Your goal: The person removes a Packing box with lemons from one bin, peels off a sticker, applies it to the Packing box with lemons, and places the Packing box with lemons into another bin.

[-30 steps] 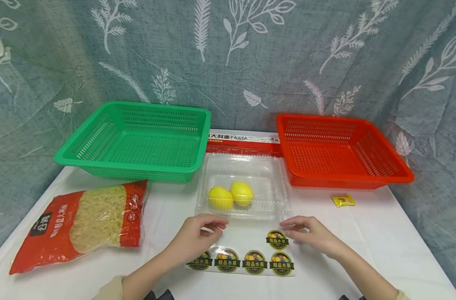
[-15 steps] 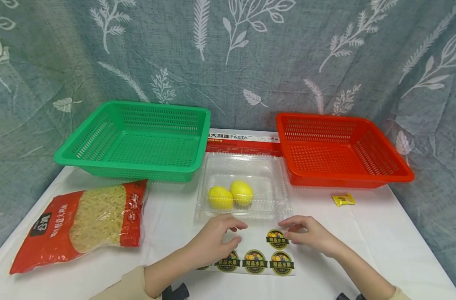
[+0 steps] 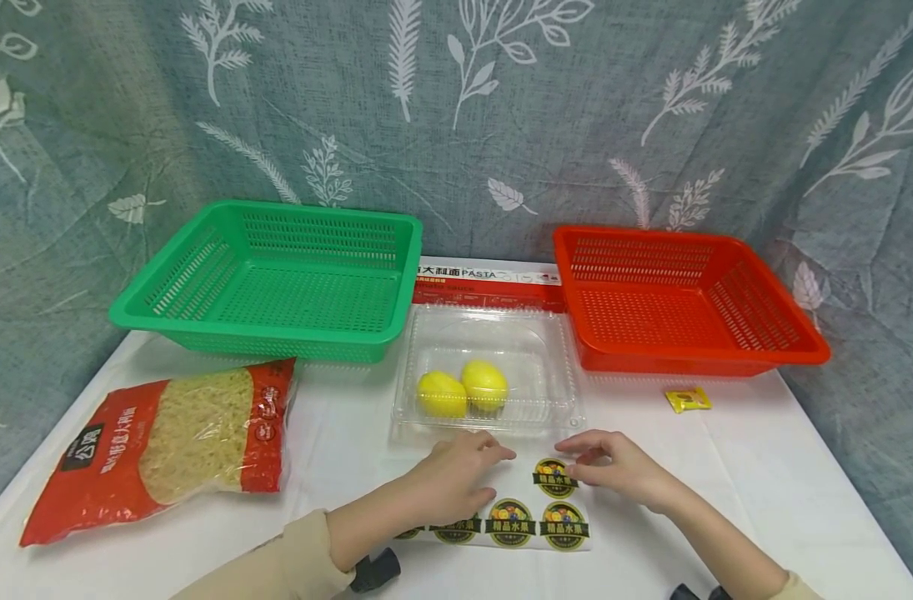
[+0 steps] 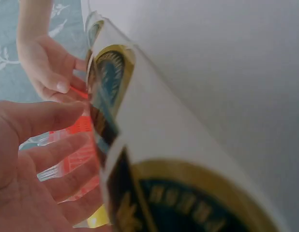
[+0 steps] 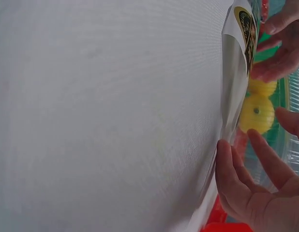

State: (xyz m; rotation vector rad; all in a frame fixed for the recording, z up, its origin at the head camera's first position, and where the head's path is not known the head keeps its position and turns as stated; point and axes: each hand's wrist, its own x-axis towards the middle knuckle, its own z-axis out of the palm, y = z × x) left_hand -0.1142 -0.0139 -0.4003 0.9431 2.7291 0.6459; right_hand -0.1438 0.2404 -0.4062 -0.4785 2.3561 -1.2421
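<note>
A white sheet of round black-and-gold fruit stickers (image 3: 511,523) lies on the white table, one sticker (image 3: 556,478) standing alone above the bottom row. My left hand (image 3: 452,479) is over the sheet's left part, covering some of the row, its fingers loosely spread. In the left wrist view the thumb (image 4: 52,118) is right at the sheet's edge. My right hand (image 3: 621,471) is at the sheet's right edge beside the lone sticker, fingertips at the edge in the right wrist view. Just beyond the sheet is a clear plastic clamshell box (image 3: 531,358) with two yellow lemons (image 3: 484,387).
A green basket (image 3: 276,337) stands at the back left, a red basket (image 3: 689,360) at the back right. Between them lies a red-and-white pasta box (image 3: 494,287). A pasta bag (image 3: 193,442) is on the left, a small yellow packet (image 3: 688,401) on the right.
My left hand has moved to the right across the sticker sheet, covering stickers at the left of the bottom row. The right hand has barely shifted.
</note>
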